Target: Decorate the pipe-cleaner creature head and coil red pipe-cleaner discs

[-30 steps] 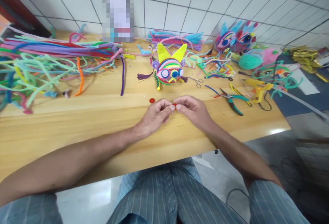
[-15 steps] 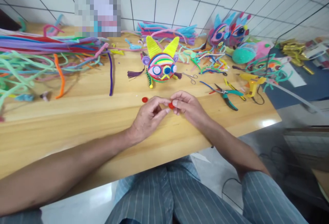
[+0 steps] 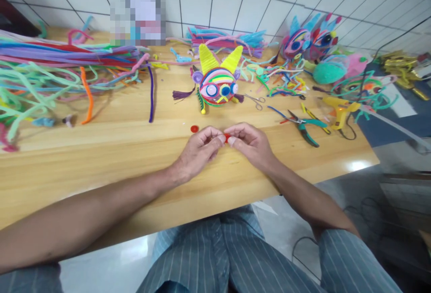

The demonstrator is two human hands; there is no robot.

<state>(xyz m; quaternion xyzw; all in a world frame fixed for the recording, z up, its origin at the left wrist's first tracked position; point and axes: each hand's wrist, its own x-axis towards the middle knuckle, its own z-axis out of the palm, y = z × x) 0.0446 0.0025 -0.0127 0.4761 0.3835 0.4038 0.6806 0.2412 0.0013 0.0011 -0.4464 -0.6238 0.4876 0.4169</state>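
Observation:
Between the fingertips of both my hands is a small red disc (image 3: 226, 138), which looks like a coiled pipe cleaner. My left hand (image 3: 201, 150) pinches its left side with thumb and forefinger. On the other side my right hand (image 3: 252, 144) grips it the same way, the other fingers curled. A second red disc (image 3: 194, 129) lies flat on the wooden table (image 3: 161, 154), just beyond my left hand. Farther back stands a striped pipe-cleaner animal head (image 3: 218, 84) with yellow ears, round eyes and purple tassels.
Pipe cleaners (image 3: 84, 55) heap up at the left, with a purple one (image 3: 151, 93) lying apart. At the right are small scissors (image 3: 257, 101), green-handled pliers (image 3: 306, 131) and a yellow glue gun (image 3: 340, 109). More decorated heads (image 3: 298, 44) stand by the tiled wall.
My left thumb and forefinger have closed on the red disc, where they were spread wider before. My right fingers have shifted on its edge. The whole view has swung slightly left.

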